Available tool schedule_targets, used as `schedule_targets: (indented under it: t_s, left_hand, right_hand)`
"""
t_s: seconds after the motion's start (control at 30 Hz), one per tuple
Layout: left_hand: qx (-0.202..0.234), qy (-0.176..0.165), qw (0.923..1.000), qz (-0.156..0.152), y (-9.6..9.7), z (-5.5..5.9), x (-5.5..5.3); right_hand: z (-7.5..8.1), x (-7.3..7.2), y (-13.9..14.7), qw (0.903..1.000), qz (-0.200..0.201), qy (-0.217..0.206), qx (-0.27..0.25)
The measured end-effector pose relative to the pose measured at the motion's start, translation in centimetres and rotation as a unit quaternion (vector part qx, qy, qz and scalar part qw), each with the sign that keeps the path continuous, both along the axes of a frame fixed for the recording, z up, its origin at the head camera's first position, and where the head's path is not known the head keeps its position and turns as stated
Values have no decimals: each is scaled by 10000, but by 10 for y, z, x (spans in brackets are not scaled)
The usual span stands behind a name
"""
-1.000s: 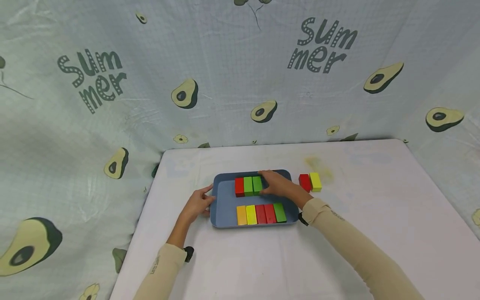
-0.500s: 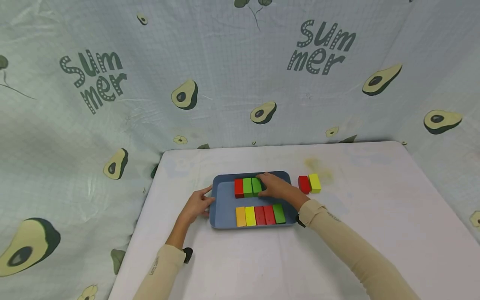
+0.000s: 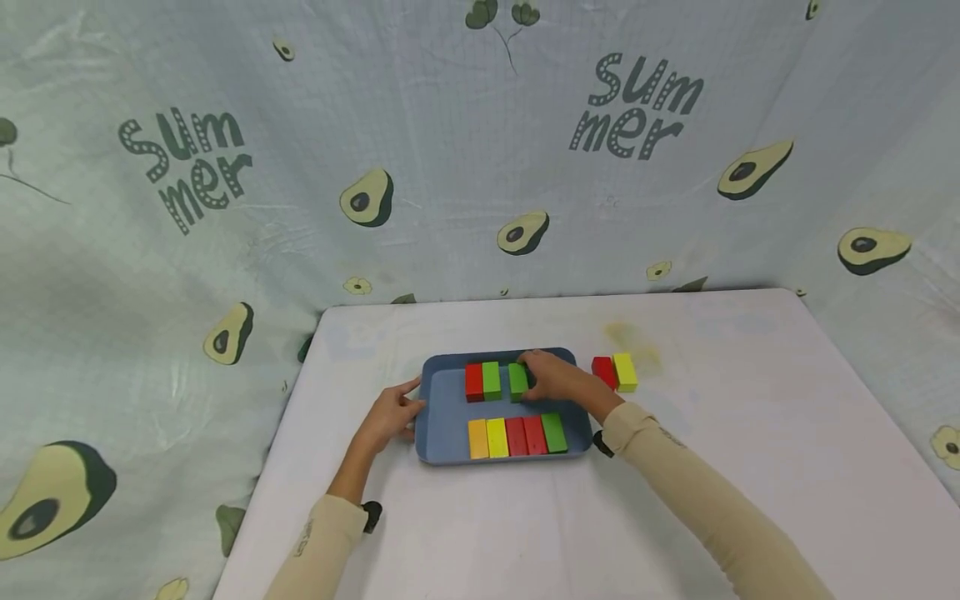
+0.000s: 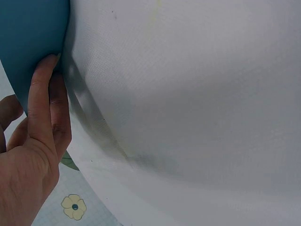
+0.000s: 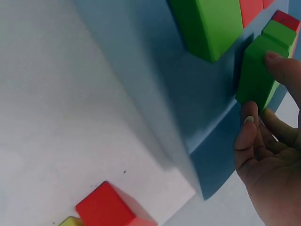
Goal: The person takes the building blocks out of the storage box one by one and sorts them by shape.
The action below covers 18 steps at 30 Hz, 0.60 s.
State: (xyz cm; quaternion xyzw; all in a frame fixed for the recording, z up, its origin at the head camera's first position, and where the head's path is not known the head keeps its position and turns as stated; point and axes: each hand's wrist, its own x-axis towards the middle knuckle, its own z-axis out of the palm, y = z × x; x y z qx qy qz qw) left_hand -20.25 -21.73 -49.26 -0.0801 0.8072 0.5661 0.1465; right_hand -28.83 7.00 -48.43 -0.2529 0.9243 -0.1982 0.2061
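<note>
A blue-grey tray [image 3: 450,433] lies on the table with two rows of coloured blocks. My left hand [image 3: 388,415] holds its left edge, fingers and thumb at the wall; in the left wrist view, fingertips touch the blue side. My right hand [image 3: 553,377] pinches a green block [image 3: 517,382] in the back row, thumb on one end and fingers at the other. Left of it, across a gap, a green block [image 3: 491,381] and a red block [image 3: 474,382] stand side by side. Whether the pinched block touches the tray floor, I cannot tell.
The front row runs from an orange block [image 3: 477,439] through yellow and red to a green block [image 3: 554,432]. Outside the tray, right of it, lie a red block [image 3: 603,372] and a yellow block [image 3: 625,372]. A printed cloth [image 3: 450,250] hangs behind the table.
The pinched green block has moved right, away from its green neighbour, opening a gap. My left hand stays at the tray's edge. The head view has shifted slightly.
</note>
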Motion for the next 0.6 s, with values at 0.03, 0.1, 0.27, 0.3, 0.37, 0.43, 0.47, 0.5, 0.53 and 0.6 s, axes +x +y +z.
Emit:
schedule_targets:
  t_s: [0.03,0.1,0.27,0.3,0.37,0.43,0.47,0.5,0.53,0.6]
  left_hand:
    - [2,-11,10000,-1,0,0,0]
    - [-9,-29,10000,7,1,0,0]
    - [-12,-64,10000,23,1,1,0]
    - [-9,-56,10000,7,1,1,0]
    - [9,-44,10000,-10,0,0,0]
    - [18,-43,10000,-12,0,-1,0]
    - [16,-46,10000,-5,0,-1,-1]
    - [14,-39,10000,0,0,-1,-1]
    - [9,-39,10000,6,0,-2,-1]
    - [-2,-32,10000,-7,0,-2,-2]
  right_hand:
    - [1,0,2,10000,-18,-25,-27]
    - [4,1,6,10000,-48,-33,-41]
    - [13,0,17,9997,-35,11,-253]
    - [15,-1,20,9994,-32,-4,-334]
    - [17,-2,27,9989,-42,-15,-468]
    - [20,-4,35,9982,-39,19,-605]
    - [20,-4,39,9979,-65,28,-650]
    - [21,-5,44,9975,-89,33,-701]
    - [22,-6,49,9971,-100,61,-756]
    - [25,-7,60,9959,-150,45,-893]
